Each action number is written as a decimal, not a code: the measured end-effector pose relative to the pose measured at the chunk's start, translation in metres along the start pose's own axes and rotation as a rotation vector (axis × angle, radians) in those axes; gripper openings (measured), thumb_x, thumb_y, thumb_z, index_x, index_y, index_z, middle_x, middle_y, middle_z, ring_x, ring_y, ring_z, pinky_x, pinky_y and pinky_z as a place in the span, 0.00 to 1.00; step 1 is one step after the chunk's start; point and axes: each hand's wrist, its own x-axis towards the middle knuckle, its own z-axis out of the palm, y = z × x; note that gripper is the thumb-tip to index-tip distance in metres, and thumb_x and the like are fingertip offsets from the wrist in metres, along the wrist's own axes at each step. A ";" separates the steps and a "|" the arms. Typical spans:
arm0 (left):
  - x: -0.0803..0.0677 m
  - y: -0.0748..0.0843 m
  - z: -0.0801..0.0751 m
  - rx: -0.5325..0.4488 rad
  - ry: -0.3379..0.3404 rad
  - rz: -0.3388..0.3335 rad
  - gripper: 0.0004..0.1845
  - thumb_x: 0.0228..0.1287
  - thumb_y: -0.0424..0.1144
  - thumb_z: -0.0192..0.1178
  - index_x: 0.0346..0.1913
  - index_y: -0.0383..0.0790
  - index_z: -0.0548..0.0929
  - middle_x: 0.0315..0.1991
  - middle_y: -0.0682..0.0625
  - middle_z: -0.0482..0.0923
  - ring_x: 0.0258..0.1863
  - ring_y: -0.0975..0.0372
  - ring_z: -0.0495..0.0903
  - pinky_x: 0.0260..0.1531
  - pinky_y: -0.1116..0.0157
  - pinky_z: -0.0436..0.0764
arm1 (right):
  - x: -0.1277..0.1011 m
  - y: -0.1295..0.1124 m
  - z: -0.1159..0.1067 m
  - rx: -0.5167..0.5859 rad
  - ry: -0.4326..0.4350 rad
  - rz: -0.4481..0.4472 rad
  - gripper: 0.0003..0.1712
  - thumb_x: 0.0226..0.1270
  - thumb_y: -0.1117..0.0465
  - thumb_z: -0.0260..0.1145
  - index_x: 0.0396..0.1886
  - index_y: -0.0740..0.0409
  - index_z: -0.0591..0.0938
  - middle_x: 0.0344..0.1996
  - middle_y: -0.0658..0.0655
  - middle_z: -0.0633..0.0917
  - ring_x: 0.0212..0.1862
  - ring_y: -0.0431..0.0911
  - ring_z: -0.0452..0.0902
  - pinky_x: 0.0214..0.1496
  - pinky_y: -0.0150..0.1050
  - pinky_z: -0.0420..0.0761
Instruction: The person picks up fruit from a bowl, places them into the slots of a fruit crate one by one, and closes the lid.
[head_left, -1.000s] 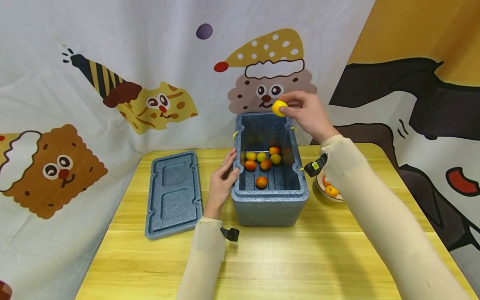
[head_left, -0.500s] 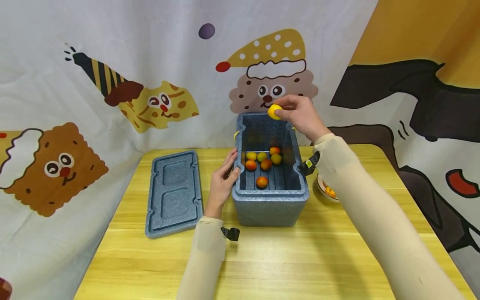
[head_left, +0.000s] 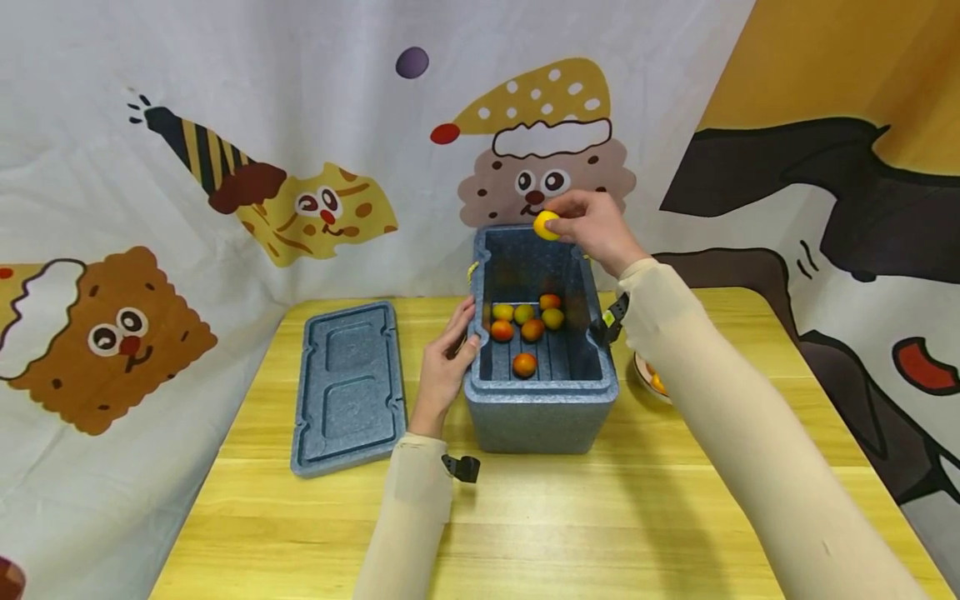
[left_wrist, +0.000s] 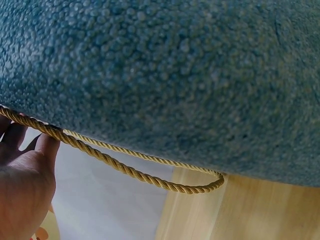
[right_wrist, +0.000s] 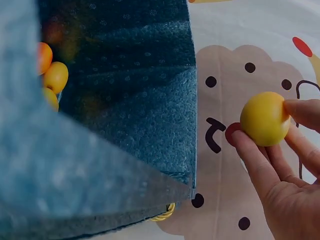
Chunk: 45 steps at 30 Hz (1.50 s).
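Right hand (head_left: pixel 596 229) pinches the yellow fruit (head_left: pixel 546 225) between its fingertips, right above the far rim of the open blue foam box (head_left: pixel 540 408). Six fruits sit on the box floor, with bare floor around them. Left hand (head_left: pixel 442 367), fingers relaxed, rests flat against the box's left wall, lid (head_left: pixel 347 387) just beside it.

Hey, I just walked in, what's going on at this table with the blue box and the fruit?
A person is holding a small yellow fruit in the fingertips of the right hand, above the far rim of an open blue foam box. The left hand rests against the box's left side. Several small orange and yellow fruits lie inside. The lid lies flat on the table to the left, and a bowl with more fruit sits to the right.
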 end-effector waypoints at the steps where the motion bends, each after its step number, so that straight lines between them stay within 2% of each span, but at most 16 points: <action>1: 0.000 0.000 0.000 0.001 0.001 0.001 0.23 0.69 0.22 0.52 0.64 0.16 0.66 0.69 0.28 0.59 0.72 0.43 0.56 0.67 0.58 0.61 | 0.000 0.000 0.000 -0.005 0.000 0.010 0.19 0.70 0.64 0.64 0.58 0.67 0.79 0.55 0.62 0.79 0.50 0.52 0.78 0.57 0.45 0.78; 12: 0.000 -0.001 0.000 0.000 0.005 0.007 0.23 0.68 0.22 0.52 0.64 0.16 0.67 0.69 0.29 0.60 0.72 0.44 0.56 0.67 0.60 0.61 | 0.000 -0.009 -0.001 -0.033 -0.012 0.011 0.18 0.71 0.63 0.64 0.58 0.65 0.79 0.53 0.60 0.80 0.50 0.51 0.78 0.55 0.44 0.79; 26: 0.000 -0.001 0.000 0.013 0.009 0.008 0.23 0.68 0.22 0.52 0.64 0.16 0.67 0.69 0.29 0.61 0.71 0.44 0.57 0.67 0.59 0.62 | 0.007 -0.005 0.003 -0.047 -0.044 0.046 0.19 0.71 0.63 0.64 0.58 0.65 0.79 0.55 0.60 0.79 0.51 0.52 0.78 0.58 0.48 0.77; 29: 0.000 -0.001 -0.001 0.013 0.010 0.008 0.23 0.67 0.22 0.52 0.64 0.16 0.67 0.69 0.29 0.61 0.71 0.44 0.57 0.67 0.59 0.62 | 0.008 -0.004 0.004 -0.062 -0.048 0.049 0.19 0.71 0.63 0.64 0.59 0.65 0.79 0.55 0.60 0.78 0.52 0.52 0.77 0.57 0.46 0.77; 34: 0.000 -0.001 -0.001 0.002 -0.001 0.010 0.23 0.68 0.21 0.51 0.64 0.16 0.66 0.69 0.28 0.60 0.72 0.44 0.56 0.67 0.58 0.61 | 0.009 -0.004 0.007 -0.079 -0.034 0.058 0.19 0.71 0.62 0.64 0.58 0.64 0.79 0.54 0.60 0.79 0.51 0.51 0.77 0.56 0.43 0.78; 45: 0.000 -0.003 0.000 0.000 0.001 0.016 0.23 0.68 0.22 0.52 0.64 0.16 0.66 0.69 0.28 0.60 0.71 0.44 0.56 0.67 0.59 0.61 | 0.011 -0.002 0.005 -0.084 -0.010 0.067 0.19 0.71 0.62 0.64 0.59 0.64 0.79 0.55 0.60 0.79 0.51 0.51 0.78 0.56 0.42 0.78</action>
